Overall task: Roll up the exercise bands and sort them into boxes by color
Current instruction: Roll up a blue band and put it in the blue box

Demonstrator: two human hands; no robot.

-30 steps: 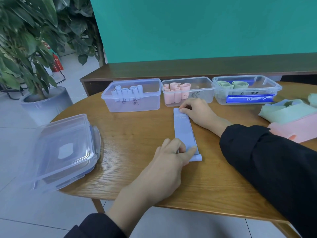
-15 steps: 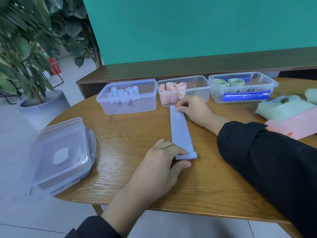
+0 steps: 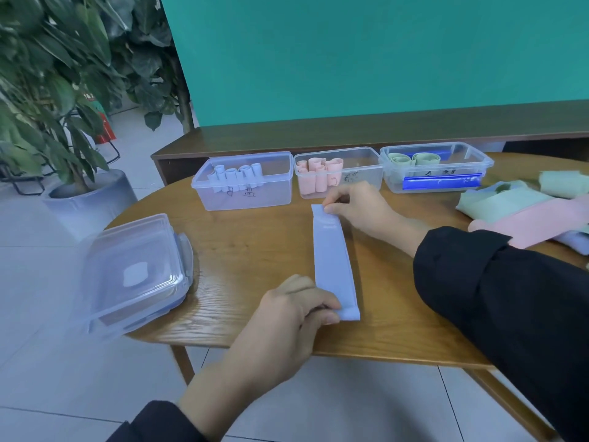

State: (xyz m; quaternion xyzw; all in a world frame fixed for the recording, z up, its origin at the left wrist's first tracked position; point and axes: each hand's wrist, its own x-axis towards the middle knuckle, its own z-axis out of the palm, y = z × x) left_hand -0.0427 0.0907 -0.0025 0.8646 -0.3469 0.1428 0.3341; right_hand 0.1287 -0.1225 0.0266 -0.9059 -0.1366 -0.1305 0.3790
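Blue band (image 3: 333,256): laid flat as a long strip on the tabletop (image 3: 255,250), running from just in front of the pink box toward the near edge; its near end is turned over into a small first roll.
Left hand (image 3: 287,317): placed at the band's near end; the grip is narrow, with the rolled end pinched between thumb and curled fingers.
Right hand (image 3: 360,208): set at the band's far end; the far corner is held down and pinched by the fingertips, so this grip is also closed on the band.
Pink box (image 3: 338,177): directly beyond the band's far end, with pink rolls stood inside.
Blue box (image 3: 243,183): left of the band's far end, beside the pink box, with pale blue rolls inside.
Green box (image 3: 436,167): right of the band's far end, with green rolls and a dark blue strip seen inside.
Loose bands (image 3: 522,215): piled to the right of the band, beyond the right sleeve; green, pink and pale blue are seen.
Lidded container (image 3: 134,275): left of the band, overhanging the tabletop's edge.
Potted plant (image 3: 47,90): on the floor, far left of the band.
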